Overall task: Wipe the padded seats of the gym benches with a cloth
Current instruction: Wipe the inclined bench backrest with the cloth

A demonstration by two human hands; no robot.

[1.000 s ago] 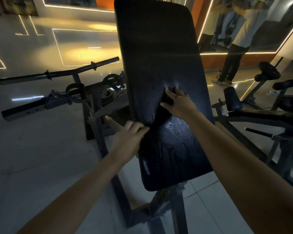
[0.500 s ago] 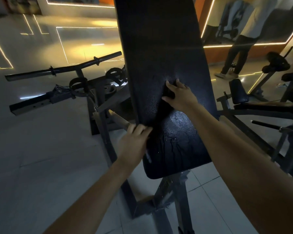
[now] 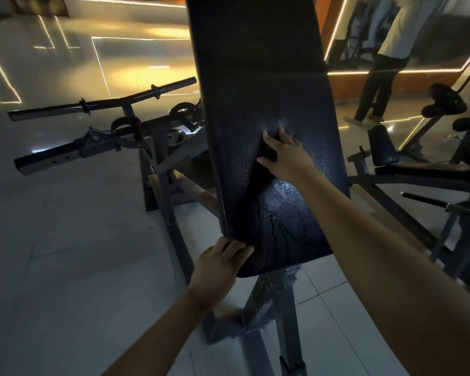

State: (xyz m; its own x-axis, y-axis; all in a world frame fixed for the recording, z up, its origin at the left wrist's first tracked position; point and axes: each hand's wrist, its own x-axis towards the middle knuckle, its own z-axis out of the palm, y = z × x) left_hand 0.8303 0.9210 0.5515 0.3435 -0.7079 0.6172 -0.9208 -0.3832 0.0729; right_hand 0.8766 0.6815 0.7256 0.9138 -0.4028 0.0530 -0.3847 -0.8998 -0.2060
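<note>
Cloth on bench pad: item record

Cloth [image 3: 257,185]: dark, narrow strip, pulled taut on a diagonal across the lower half of the padded seat [image 3: 255,77], centre of the frame. Its upper end sits at the middle of the pad and its lower end at the pad's lower left edge.

Padded seat: black, textured, long and steeply inclined, running from the top edge of the frame down to lower centre. Water droplets [image 3: 280,213] and thin run-down streaks lie on its lower part, just right of the cloth.

Right hand [image 3: 285,156]: lies on the pad at centre frame. Thumb and fingers clasp the bunched upper end of the cloth and press it against the surface.

Left hand [image 3: 217,264]: at the pad's lower left corner. Fingers curl over the edge there, gripping the cloth's lower end.

Steel frame [image 3: 282,308]: grey upright and foot under the pad, lower centre, with a slanted brace to the left.

Bar [image 3: 101,103]: dark, bent, with collars, on a stand at left of frame.

Second bench [image 3: 429,169]: low, flat, dark, at right of frame, well apart from the first.

Person [image 3: 377,77]: standing at upper right in a light top and dark trousers, partly blurred.

Floor [image 3: 65,267]: pale tiles, glossy, with reflected light strips [image 3: 101,63] at upper left.
</note>
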